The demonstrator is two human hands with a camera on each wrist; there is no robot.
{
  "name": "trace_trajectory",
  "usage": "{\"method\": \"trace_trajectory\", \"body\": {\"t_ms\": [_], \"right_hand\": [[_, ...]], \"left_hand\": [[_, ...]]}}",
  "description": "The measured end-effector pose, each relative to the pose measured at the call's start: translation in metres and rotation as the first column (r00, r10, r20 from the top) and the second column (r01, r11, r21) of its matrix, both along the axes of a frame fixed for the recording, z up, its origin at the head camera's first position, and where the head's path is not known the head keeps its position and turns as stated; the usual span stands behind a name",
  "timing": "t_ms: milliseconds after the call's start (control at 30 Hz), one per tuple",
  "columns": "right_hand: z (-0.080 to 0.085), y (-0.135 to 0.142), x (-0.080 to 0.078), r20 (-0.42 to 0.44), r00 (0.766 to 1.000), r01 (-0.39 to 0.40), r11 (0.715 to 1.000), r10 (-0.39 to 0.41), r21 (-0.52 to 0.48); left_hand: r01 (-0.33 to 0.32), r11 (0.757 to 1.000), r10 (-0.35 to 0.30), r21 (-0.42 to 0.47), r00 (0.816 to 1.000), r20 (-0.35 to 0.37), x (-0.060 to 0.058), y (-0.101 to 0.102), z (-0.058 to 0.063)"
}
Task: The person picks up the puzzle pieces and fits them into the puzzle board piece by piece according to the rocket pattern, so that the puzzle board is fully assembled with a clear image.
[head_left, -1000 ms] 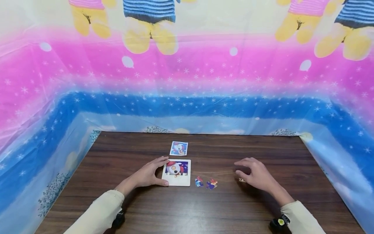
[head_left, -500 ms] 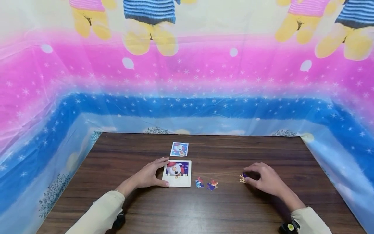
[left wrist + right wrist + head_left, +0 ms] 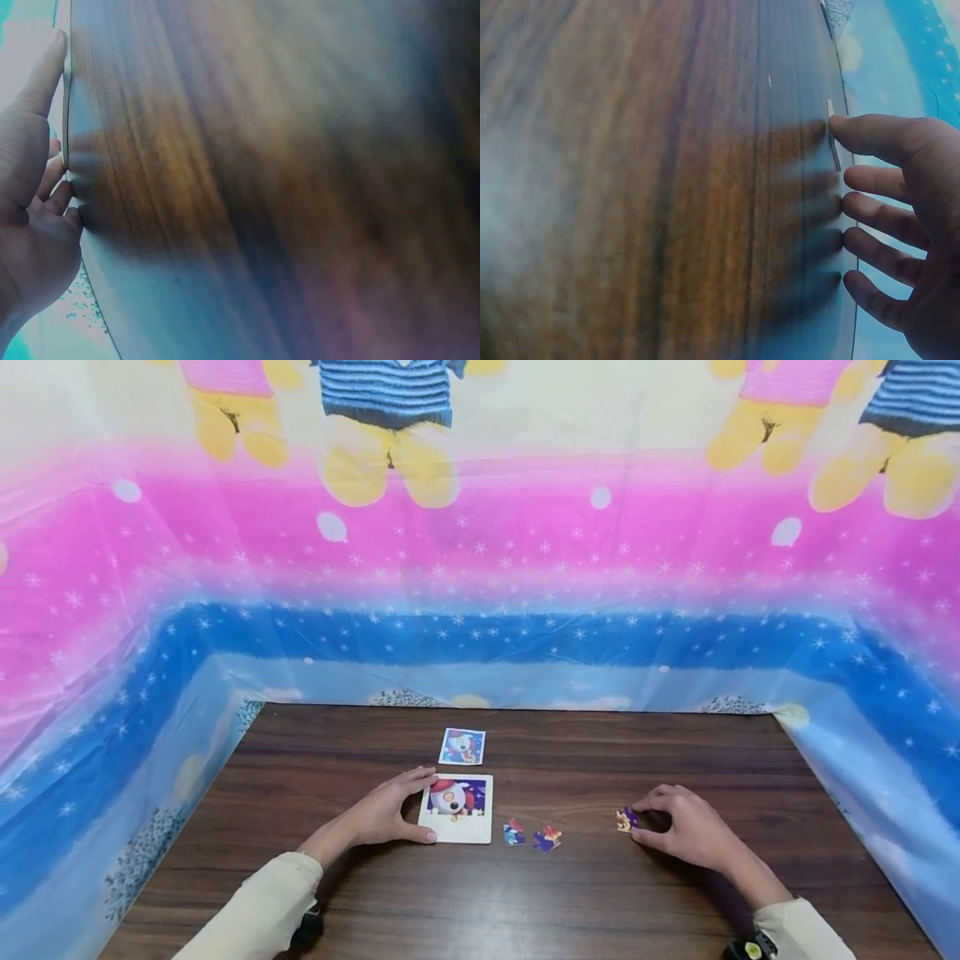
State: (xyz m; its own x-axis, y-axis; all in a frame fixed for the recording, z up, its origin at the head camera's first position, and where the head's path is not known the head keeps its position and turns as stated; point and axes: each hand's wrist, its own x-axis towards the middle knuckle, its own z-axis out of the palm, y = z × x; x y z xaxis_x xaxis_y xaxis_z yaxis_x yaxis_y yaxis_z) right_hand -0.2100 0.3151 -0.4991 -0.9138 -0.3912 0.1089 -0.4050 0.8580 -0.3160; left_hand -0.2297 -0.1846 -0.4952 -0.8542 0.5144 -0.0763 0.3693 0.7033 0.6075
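My left hand [image 3: 382, 811] holds the left side of a white-framed jigsaw puzzle board [image 3: 461, 832], thumb at its near corner and fingers at its far corner. The upper part of the board shows a cartoon figure with a red hat; the lower part is pale. At the right, my right hand [image 3: 686, 827] pinches a purple and yellow puzzle piece [image 3: 624, 821] by its right side between thumb and forefinger. In the right wrist view the piece [image 3: 834, 146] appears edge-on at the thumb tip, low over the table, with the other fingers spread.
Two loose puzzle pieces, one blue and red [image 3: 513, 833] and one purple and red [image 3: 547, 838], lie just right of the board. Behind it lies a small picture card [image 3: 462, 747]. A printed cloth [image 3: 525, 639] surrounds the dark wooden table [image 3: 480, 902].
My right hand has moved right and toward me, and its thumb and forefinger have come to the right side of the puzzle piece, which now shows more. My left hand stays on the board.
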Motion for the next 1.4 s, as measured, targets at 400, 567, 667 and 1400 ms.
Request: {"method": "trace_trajectory", "body": {"t_ms": [400, 567, 667, 1400], "right_hand": [[-0.001, -0.001, -0.001, 0.004, 0.999, -0.036, 0.999, 0.036, 0.012], [-0.002, -0.002, -0.002, -0.012, 0.999, -0.052, 0.998, 0.053, 0.017], [0.0, -0.003, -0.002, -0.025, 0.998, -0.057, 0.998, 0.058, 0.014], [0.016, -0.078, -0.009, -0.15, 0.98, -0.144, 0.988, 0.133, -0.059]], "left_hand": [[-0.003, 1.0, 0.003, -0.009, 1.0, 0.001, 0.001, 0.001, -0.001], [-0.004, 1.0, 0.004, -0.007, 1.0, 0.003, 0.002, 0.0, -0.002], [-0.004, 1.0, 0.004, -0.007, 1.0, 0.0, 0.002, 0.0, -0.003], [0.009, 1.0, -0.009, 0.005, 1.0, -0.009, 0.002, 0.0, 0.001]]}}
